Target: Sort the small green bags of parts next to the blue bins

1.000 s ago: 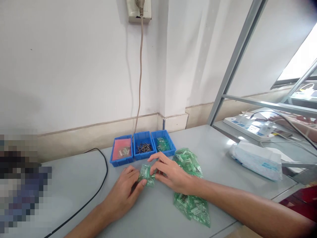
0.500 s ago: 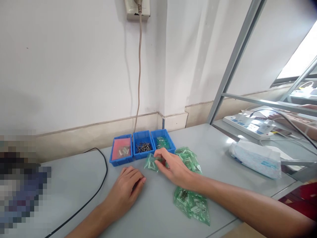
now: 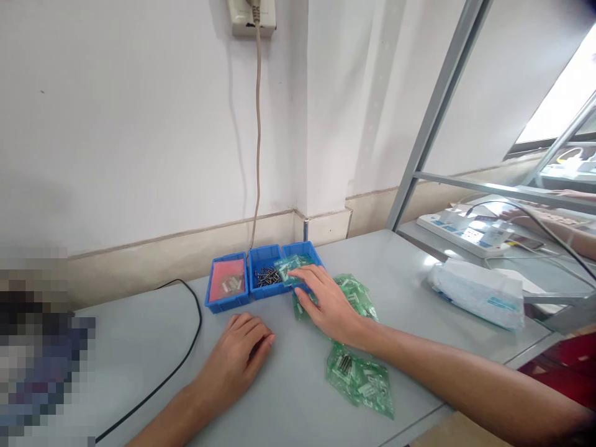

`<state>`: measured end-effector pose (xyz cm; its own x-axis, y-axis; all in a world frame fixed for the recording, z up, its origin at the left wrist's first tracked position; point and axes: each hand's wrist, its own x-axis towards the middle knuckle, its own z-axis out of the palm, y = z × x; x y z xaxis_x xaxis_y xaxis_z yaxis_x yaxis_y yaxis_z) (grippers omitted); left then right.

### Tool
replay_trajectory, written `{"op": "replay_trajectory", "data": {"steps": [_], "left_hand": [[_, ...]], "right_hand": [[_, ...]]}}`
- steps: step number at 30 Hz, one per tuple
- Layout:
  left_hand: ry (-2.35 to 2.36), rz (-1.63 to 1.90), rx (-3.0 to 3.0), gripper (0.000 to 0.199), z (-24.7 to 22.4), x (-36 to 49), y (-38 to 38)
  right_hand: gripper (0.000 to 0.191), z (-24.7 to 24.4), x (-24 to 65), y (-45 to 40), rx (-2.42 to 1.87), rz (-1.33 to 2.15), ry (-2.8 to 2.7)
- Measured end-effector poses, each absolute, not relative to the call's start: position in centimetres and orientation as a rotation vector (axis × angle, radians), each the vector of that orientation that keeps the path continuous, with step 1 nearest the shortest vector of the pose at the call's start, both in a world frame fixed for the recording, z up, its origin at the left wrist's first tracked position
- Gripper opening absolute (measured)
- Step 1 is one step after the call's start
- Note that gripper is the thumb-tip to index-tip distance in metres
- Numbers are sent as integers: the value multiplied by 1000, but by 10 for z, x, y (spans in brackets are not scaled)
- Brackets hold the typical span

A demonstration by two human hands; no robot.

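Can pass over bare counter (image 3: 293, 385) between left hand (image 3: 244, 347) and green bags (image 3: 361, 382); blocked ahead by blue bins (image 3: 230, 303) and right hand (image 3: 328, 307), leftward by black cable (image 3: 200, 318).

A bare left hand (image 3: 242, 354) and a bare right hand (image 3: 328, 305) are showing.
On the left, the left forearm (image 3: 189, 403) is looking slim and bare, getting wider toward the near side. On the right, the right forearm (image 3: 437, 369) is looking bare and smooth too. The fingers (image 3: 311, 273) are looking thin.
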<state>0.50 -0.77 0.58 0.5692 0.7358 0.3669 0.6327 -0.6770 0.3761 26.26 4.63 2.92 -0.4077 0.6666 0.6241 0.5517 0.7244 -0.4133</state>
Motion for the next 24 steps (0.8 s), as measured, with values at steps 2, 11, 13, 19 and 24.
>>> {"op": "replay_trajectory", "data": {"steps": [2, 11, 13, 19, 24], "left_hand": [[1143, 753, 2613, 27, 6, 5, -8], [1153, 739, 2608, 26, 5, 6, -8], [1152, 736, 2606, 26, 6, 6, -8], [1120, 775, 2621, 28, 6, 5, -7], [1103, 799, 2635, 26, 2, 4, -7]], "right_hand": [[35, 31, 264, 50, -1027, 15, -2132], [26, 27, 270, 66, -1313, -254, -2274], [26, 28, 269, 63, -1322, -250, -2279], [31, 52, 268, 54, -1245, -95, -2258], [34, 88, 283, 39, -1033, 211, -2329]]}}
